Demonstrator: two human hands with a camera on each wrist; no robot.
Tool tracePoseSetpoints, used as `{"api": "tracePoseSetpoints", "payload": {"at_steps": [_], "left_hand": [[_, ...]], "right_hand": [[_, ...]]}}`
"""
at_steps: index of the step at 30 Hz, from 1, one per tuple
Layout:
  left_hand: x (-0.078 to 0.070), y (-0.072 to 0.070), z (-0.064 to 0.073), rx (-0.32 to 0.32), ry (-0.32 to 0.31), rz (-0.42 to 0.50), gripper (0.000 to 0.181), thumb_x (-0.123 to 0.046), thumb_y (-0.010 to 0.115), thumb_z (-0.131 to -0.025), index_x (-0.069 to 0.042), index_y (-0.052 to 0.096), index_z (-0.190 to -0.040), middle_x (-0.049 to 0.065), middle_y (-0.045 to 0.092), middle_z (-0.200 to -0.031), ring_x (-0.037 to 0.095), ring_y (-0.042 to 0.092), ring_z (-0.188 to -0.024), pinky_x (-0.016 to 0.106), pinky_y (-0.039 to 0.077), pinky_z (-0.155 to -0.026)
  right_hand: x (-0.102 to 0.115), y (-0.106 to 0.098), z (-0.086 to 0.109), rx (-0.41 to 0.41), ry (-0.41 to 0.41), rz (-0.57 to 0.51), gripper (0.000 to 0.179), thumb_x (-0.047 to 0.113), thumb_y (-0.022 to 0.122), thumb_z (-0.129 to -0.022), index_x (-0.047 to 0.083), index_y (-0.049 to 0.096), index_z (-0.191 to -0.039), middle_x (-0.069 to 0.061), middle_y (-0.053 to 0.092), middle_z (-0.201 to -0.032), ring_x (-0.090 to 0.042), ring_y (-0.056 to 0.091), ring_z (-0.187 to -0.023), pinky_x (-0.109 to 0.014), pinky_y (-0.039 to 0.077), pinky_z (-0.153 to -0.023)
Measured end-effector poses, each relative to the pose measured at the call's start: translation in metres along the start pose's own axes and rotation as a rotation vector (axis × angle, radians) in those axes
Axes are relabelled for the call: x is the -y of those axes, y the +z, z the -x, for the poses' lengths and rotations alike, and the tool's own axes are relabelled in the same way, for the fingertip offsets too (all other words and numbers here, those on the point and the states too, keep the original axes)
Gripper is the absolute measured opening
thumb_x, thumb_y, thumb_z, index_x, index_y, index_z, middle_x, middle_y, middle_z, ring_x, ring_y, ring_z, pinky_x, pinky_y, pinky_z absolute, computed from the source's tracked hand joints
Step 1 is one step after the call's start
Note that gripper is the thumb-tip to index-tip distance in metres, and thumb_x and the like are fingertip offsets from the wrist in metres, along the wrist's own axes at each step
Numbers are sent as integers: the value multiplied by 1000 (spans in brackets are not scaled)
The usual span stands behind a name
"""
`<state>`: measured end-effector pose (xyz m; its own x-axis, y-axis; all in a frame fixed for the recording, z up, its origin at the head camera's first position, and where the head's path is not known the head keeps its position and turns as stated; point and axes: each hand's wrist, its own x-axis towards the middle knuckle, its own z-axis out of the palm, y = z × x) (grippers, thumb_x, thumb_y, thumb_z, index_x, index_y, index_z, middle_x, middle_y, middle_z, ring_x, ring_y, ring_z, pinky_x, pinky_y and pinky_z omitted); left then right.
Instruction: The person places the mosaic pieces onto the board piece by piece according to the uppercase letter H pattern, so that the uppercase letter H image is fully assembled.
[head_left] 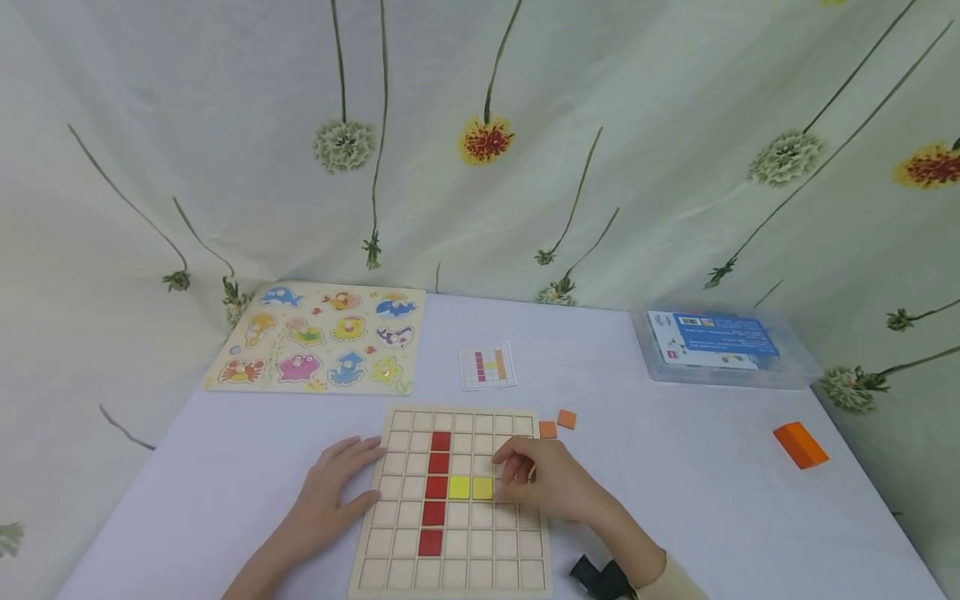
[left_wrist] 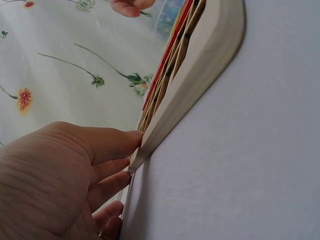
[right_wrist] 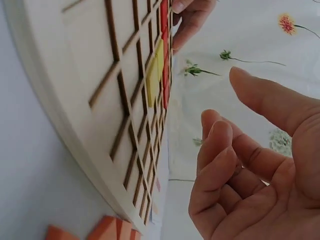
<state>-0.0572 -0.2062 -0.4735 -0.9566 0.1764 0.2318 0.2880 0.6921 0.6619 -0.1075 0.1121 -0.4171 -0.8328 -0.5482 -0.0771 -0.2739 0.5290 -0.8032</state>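
A wooden grid board (head_left: 393, 575) lies on the table with a column of red square tiles (head_left: 432, 513). Two yellow tiles (head_left: 460, 487) extend rightward from the middle red one. At the board's left edge, my left hand (head_left: 330, 487) rests thumb and fingertips against the wooden side, as the left wrist view also shows. Above the board's right part hovers my right hand (head_left: 547, 479), beside the yellow tiles. Its thumb stands apart from the bent fingers (right_wrist: 220, 145), with nothing between them. Orange tiles (head_left: 567, 419) lie off the board's upper right corner.
A pattern card (head_left: 487, 366) lies behind the board. Back left is a sea-animal puzzle board (head_left: 315, 337); back right, a clear plastic box (head_left: 720, 350). An orange block (head_left: 801, 445) sits at the right, and a black object (head_left: 600, 577) lies near the right forearm.
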Motion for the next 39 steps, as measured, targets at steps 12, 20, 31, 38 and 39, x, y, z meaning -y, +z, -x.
{"api": "tracePoseSetpoints", "payload": {"at_steps": [12, 20, 31, 38, 39], "left_hand": [[4, 2, 2, 2, -5, -2, 53, -8, 76, -80, -11, 60, -131, 11, 57, -140, 38, 38, -133, 71, 30, -99], [8, 4, 3, -20, 30, -15, 53, -9, 75, -80, -10, 60, -130, 11, 57, -139, 38, 39, -131, 70, 32, -98], [7, 3, 2, -16, 24, -18, 53, -8, 75, -80, -11, 60, -131, 11, 57, -139, 38, 38, -132, 70, 31, -98], [6, 3, 1, -12, 19, -19, 53, -10, 76, -80, -12, 60, -131, 10, 57, -139, 37, 39, -132, 71, 31, -98], [6, 3, 1, -12, 18, -20, 53, -10, 76, -80, -12, 60, -131, 10, 57, -140, 37, 39, -132, 71, 31, -98]], "right_hand": [[-30, -56, 5, -308, -14, 5, 42, 12, 79, -80, 6, 64, -119, -9, 62, -90, -10, 51, -71, -21, 46, -62], [-55, -73, 4, -383, 123, -27, 49, 8, 77, -81, 5, 59, -127, -18, 62, -103, -16, 53, -75, -22, 45, -60], [-77, -71, -4, -376, 251, -80, 50, 9, 76, -81, 7, 59, -129, -13, 59, -105, -19, 51, -81, -23, 43, -64], [-89, -67, -5, -372, 277, -60, 49, 10, 78, -80, 8, 61, -126, -11, 60, -102, -17, 51, -79, -23, 43, -64], [-90, -66, -5, -370, 276, -52, 49, 10, 78, -80, 8, 61, -126, -11, 60, -102, -17, 51, -79, -23, 43, -64]]}}
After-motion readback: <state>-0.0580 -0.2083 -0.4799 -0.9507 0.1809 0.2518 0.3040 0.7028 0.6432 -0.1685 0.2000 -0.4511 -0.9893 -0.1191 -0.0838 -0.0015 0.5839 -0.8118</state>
